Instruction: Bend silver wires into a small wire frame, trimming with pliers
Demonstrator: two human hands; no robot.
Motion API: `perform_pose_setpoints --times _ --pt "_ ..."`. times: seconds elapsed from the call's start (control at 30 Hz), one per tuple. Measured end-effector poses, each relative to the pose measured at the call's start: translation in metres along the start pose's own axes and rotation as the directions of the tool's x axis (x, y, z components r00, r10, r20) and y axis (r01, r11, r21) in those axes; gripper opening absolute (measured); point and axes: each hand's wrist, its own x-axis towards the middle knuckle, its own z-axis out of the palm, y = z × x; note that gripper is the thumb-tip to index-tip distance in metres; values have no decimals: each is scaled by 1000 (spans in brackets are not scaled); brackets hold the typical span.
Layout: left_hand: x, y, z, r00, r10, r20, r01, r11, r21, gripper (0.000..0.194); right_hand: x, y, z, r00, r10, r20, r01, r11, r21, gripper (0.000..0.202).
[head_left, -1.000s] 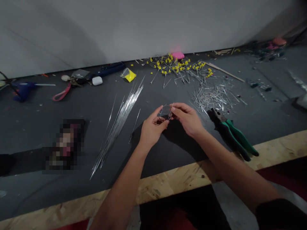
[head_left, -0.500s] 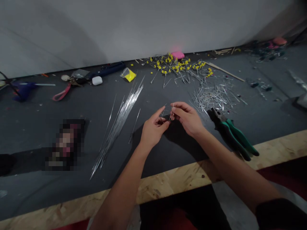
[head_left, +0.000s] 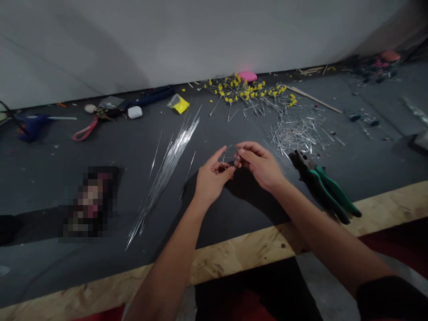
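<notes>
Between my hands is a thin silver wire [head_left: 230, 146] bent into a rounded loop, held just above the dark tabletop. My left hand [head_left: 214, 175] grips its left and lower side, the thumb pointing right and the index finger raised along the loop. With thumb and fingertips my right hand [head_left: 258, 161] pinches the wire's right side, where a short end sticks up. The fingers partly hide the lower part of the loop. Left of my hands lies a bundle of straight wires [head_left: 170, 165], with one single wire [head_left: 187, 174] apart from it.
Pliers with green-black handles [head_left: 329, 189] lie right of my hands. Behind them is a heap of short wire pieces [head_left: 297, 133]. Further back are yellow-tipped wires [head_left: 247, 91], a pink lump [head_left: 248, 76] and a yellow packet [head_left: 180, 104]. A white case [head_left: 135, 112] and a pixelated object [head_left: 90, 203] lie left.
My left hand has shifted slightly left, and its index finger has moved away from the right hand. The wire now shows as a wider, rounder loop between the hands.
</notes>
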Motion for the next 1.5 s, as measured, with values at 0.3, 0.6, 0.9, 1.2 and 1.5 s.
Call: perform_pose_setpoints --times 0.3,0.6,0.9,1.2,1.5 --pt "0 -1 0 1000 13 -1 -13 998 54 65 0 -1 -2 1000 -10 5 9 999 37 14" --pt "-1 -3 0 999 37 22 -39 990 133 62 2 -2 -2 1000 15 -27 -15 1000 -3 19" --pt "-1 -4 0 1000 31 -4 -30 990 138 63 3 -1 -1 997 67 -32 -68 997 -33 20" --pt "-2 -2 1 999 14 -29 -9 987 158 63 3 1 1 998 49 -31 -50 997 -54 20" --pt "-2 0 5 997 -7 -83 24 980 199 65 6 4 0 999 41 -28 -43 997 -71 20"
